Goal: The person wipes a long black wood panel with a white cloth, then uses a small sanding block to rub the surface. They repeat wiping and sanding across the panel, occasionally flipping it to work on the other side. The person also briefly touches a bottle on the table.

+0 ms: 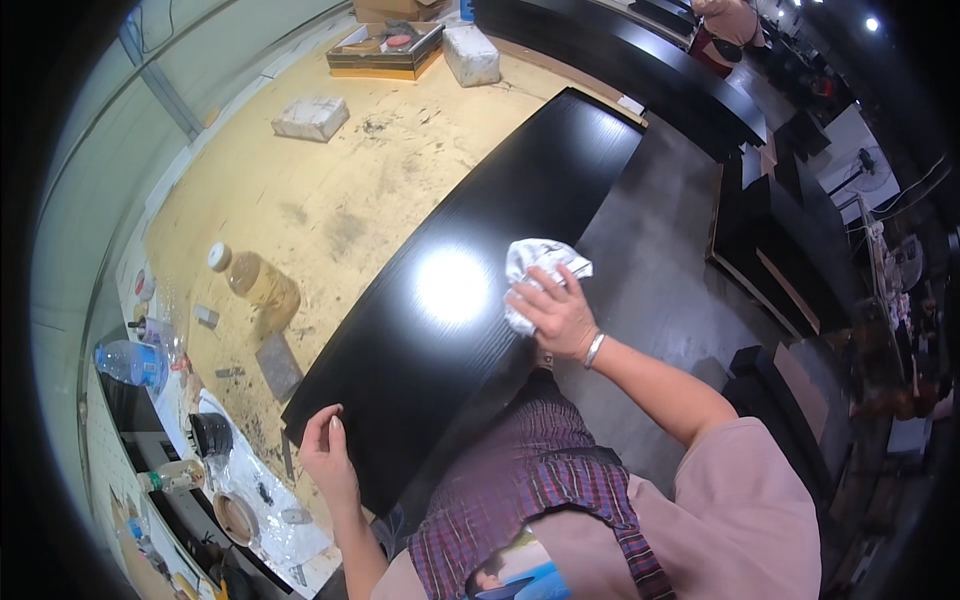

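Note:
A long black panel (400, 350) with a fine grain and a bright reflection lies slantwise along the right edge of the yellowish worktable. On its right side my right hand (562, 318) presses a crumpled white cloth (545, 257) with dark marks, the fingers laid over it. A silvery bracelet circles that wrist. At the panel's near left end is my left hand (328, 455), its fingers loosely bent and slightly apart, with nothing seen in them. Whether its fingertips bear on the panel is hard to make out.
On the worktable (380, 180) are a white-capped bottle (262, 285), a grey block (278, 366), two pale wrapped blocks (311, 118) and a box of odds and ends (385, 52). Black panels (775, 240) stand at the right. Another person (730, 25) is far off.

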The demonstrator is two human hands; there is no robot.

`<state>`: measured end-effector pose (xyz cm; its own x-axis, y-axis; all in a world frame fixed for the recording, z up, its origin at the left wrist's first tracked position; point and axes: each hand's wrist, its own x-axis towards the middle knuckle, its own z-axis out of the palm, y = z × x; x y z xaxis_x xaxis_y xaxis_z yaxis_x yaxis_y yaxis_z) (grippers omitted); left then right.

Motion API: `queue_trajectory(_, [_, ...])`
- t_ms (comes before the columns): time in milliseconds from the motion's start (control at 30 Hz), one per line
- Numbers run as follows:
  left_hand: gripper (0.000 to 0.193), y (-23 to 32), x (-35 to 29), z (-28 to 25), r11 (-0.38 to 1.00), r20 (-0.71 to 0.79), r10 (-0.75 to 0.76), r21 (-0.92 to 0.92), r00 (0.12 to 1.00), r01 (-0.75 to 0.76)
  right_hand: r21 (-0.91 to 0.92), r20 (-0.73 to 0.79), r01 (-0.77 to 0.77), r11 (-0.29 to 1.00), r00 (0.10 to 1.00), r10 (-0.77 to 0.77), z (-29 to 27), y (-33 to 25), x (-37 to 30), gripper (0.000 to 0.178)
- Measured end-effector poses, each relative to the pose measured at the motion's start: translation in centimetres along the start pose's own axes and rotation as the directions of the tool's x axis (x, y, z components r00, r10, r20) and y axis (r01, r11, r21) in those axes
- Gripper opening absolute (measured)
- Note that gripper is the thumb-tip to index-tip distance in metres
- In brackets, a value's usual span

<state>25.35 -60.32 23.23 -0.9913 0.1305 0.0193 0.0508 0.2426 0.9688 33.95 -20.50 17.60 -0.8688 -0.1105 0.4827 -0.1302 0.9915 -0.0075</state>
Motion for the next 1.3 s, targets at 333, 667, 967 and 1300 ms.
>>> queue_trajectory(333, [0.017,2.6,5.7,16.1,0.997,-0.112,-0.062,0.048,0.992,0.068,-0.27,-0.046,-0.145,0.952,0.989,0.138,0.4,31.2,1.8,0.047])
queue_trajectory(667, [0.035,3.6,13.4,32.7,0.732,-0.157,0.266,0.675,0.951,-0.093,0.637,0.123,0.231,0.735,0.912,-0.392,1.9,20.8,13.0,0.032])
queue_trajectory(967, [0.033,3.2,13.0,33.7,0.625,-0.188,0.265,0.781,0.946,-0.02,0.381,0.146,0.168,0.909,0.96,-0.239,6.9,34.2,15.7,0.031])
queue_trajectory(1300, [0.029,3.3,14.1,34.1,0.582,-0.187,0.298,0.813,0.936,-0.022,0.318,-0.076,-0.358,0.878,0.913,0.4,0.7,49.3,14.1,0.02])
